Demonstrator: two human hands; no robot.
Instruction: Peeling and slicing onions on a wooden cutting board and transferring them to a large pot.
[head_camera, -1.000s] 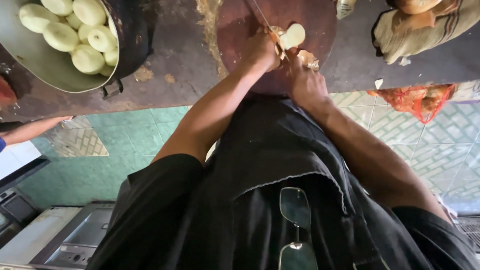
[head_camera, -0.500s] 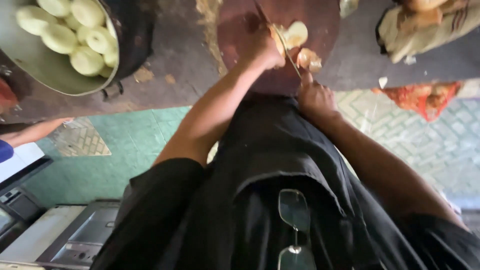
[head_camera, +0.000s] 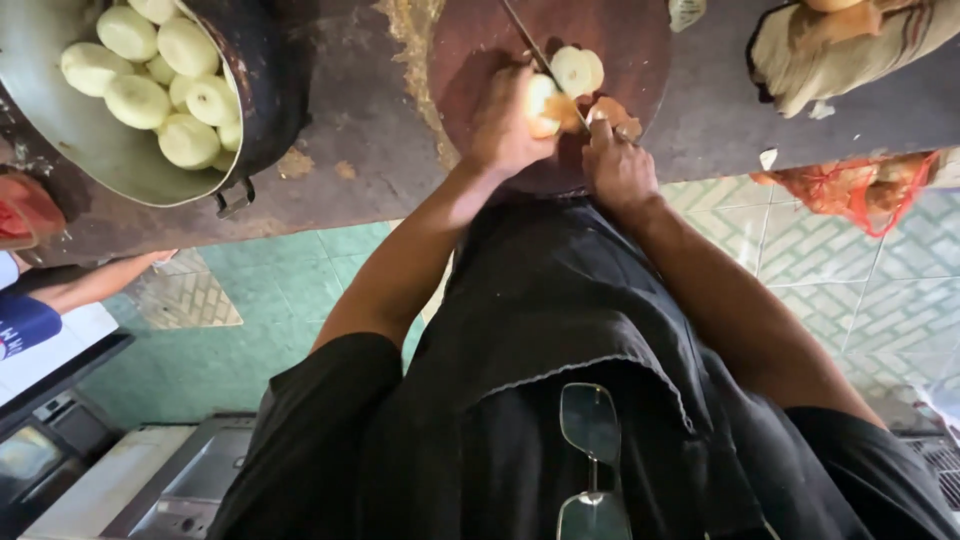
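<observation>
On a round dark red chopping board, my left hand presses down on a pale peeled onion piece. My right hand grips the handle of a knife. Its thin blade points away from me and runs between the held piece and a second onion half lying just right of it. A scrap of brownish peel lies by my right fingers. Both hands are close together at the board's near edge.
A large metal bowl with several peeled onions stands on the dark counter at the left. A striped cloth bundle lies at the right. A red mesh bag sits on the tiled floor. Another person's arm reaches in at the left.
My right hand slid back towards me off the board, then came up to its near edge again. My left hand stayed on the onion piece, with the blade beside it.
</observation>
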